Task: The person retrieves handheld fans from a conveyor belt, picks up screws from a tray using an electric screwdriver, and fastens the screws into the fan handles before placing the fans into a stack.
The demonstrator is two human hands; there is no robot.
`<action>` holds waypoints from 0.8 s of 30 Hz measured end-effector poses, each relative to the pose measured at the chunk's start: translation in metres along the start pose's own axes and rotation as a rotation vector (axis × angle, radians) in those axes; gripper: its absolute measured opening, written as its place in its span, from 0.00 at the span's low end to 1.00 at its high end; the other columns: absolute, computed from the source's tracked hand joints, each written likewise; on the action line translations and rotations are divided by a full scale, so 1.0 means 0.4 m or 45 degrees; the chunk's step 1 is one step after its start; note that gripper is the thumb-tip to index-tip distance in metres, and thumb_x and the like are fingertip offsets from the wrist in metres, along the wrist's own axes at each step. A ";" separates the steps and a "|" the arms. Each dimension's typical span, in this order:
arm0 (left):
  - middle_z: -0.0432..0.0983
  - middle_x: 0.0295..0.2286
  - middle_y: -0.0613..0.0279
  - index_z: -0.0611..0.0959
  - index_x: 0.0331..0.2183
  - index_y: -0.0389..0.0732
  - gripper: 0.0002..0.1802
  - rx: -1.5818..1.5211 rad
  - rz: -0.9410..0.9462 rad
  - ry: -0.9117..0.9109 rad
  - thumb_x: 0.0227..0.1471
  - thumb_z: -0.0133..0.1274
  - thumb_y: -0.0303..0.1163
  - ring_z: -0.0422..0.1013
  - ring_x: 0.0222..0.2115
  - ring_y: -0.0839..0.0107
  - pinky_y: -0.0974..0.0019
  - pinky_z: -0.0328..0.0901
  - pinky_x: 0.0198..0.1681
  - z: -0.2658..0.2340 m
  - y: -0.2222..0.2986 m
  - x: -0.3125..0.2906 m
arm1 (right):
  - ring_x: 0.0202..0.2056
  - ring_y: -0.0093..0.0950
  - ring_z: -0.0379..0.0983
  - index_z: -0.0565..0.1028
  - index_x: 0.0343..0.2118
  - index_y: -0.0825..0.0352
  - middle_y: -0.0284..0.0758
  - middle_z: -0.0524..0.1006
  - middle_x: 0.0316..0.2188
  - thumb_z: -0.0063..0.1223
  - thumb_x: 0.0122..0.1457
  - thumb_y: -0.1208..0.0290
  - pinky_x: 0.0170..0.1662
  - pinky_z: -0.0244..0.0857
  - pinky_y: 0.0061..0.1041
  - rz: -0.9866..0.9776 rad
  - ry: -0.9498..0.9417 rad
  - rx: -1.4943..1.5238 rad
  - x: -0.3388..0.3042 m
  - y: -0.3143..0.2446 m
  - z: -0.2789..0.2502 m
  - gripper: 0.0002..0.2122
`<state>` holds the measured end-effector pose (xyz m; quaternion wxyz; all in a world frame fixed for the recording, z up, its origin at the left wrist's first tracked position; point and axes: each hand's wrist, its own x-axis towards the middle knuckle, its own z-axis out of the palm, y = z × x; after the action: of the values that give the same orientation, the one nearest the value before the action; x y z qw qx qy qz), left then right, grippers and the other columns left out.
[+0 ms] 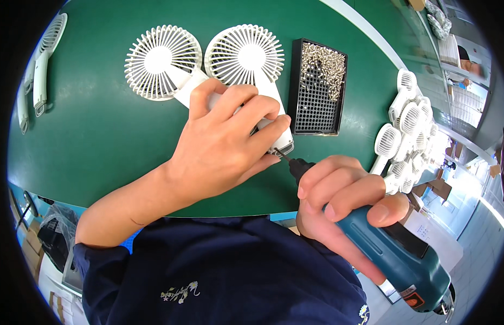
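Two white handheld fans lie side by side on the green table, their round grilles away from me. My left hand (225,138) is closed over the handle of the right-hand fan (270,89), fingers wrapped round its lower part. The left-hand fan (181,81) has its handle partly hidden beneath that hand. In my right hand (344,200) is a teal electric screwdriver (393,260), gripped by its body. Its thin bit meets the handle's end beside my left fingertips. Whether a screw sits at the tip is too small to tell.
A black perforated tray (317,116) with many small silvery screws (323,59) stands right of the fans. Piled white fans (412,122) occupy the table's right edge. More white fans (40,76) lie at the far left. Beyond the right side are shelves and another person (471,65).
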<state>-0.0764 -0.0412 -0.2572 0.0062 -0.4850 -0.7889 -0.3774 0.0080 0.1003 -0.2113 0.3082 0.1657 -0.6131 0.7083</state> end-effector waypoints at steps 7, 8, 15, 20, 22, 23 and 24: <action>0.69 0.38 0.67 0.81 0.42 0.46 0.32 0.022 0.048 -0.017 0.27 0.67 0.40 0.65 0.40 0.63 0.53 0.53 0.45 -0.022 -0.002 -0.002 | 0.13 0.28 0.63 0.64 0.50 0.64 0.36 0.69 0.23 0.46 0.53 0.32 0.16 0.62 0.28 -0.168 0.251 0.144 0.007 -0.027 -0.046 0.36; 0.70 0.39 0.67 0.81 0.42 0.46 0.33 0.032 0.075 0.000 0.27 0.67 0.41 0.65 0.41 0.63 0.53 0.53 0.46 -0.033 -0.008 -0.002 | 0.13 0.28 0.63 0.64 0.51 0.64 0.37 0.69 0.24 0.43 0.52 0.31 0.17 0.62 0.30 -0.189 0.291 0.112 0.005 -0.022 -0.062 0.38; 0.67 0.43 0.62 0.79 0.47 0.46 0.34 0.204 0.045 -0.170 0.31 0.65 0.37 0.62 0.45 0.57 0.51 0.56 0.49 -0.083 -0.044 -0.036 | 0.17 0.30 0.64 0.62 0.55 0.63 0.37 0.69 0.27 0.35 0.49 0.24 0.21 0.62 0.32 -0.252 0.361 0.107 0.017 0.021 -0.132 0.44; 0.66 0.41 0.64 0.78 0.48 0.49 0.32 0.219 0.128 -0.173 0.35 0.63 0.36 0.61 0.42 0.61 0.54 0.54 0.47 -0.049 -0.029 -0.049 | 0.17 0.30 0.66 0.62 0.56 0.64 0.38 0.71 0.27 0.33 0.47 0.22 0.20 0.63 0.32 -0.233 0.322 0.116 0.036 0.048 -0.138 0.47; 0.66 0.41 0.64 0.78 0.48 0.49 0.32 0.212 0.113 -0.182 0.35 0.63 0.36 0.61 0.42 0.61 0.54 0.54 0.47 -0.042 -0.021 -0.049 | 0.16 0.30 0.65 0.62 0.55 0.65 0.38 0.71 0.26 0.32 0.45 0.21 0.18 0.63 0.31 -0.229 0.316 0.088 0.039 0.057 -0.141 0.48; 0.66 0.41 0.65 0.78 0.49 0.49 0.32 0.211 0.097 -0.189 0.36 0.63 0.36 0.61 0.42 0.62 0.54 0.53 0.47 -0.040 -0.020 -0.050 | 0.16 0.30 0.65 0.62 0.55 0.65 0.38 0.71 0.26 0.32 0.45 0.21 0.18 0.63 0.31 -0.227 0.317 0.085 0.040 0.060 -0.141 0.48; 0.66 0.41 0.65 0.78 0.49 0.49 0.32 0.208 0.097 -0.189 0.36 0.63 0.36 0.61 0.42 0.62 0.54 0.53 0.47 -0.040 -0.021 -0.051 | 0.15 0.30 0.66 0.62 0.54 0.66 0.39 0.71 0.26 0.32 0.45 0.21 0.18 0.63 0.31 -0.223 0.322 0.102 0.042 0.065 -0.139 0.48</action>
<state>-0.0779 -0.0684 -0.2584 0.0014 -0.5392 -0.7962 -0.2744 -0.0133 0.1567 -0.2318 0.4366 0.1403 -0.5238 0.7179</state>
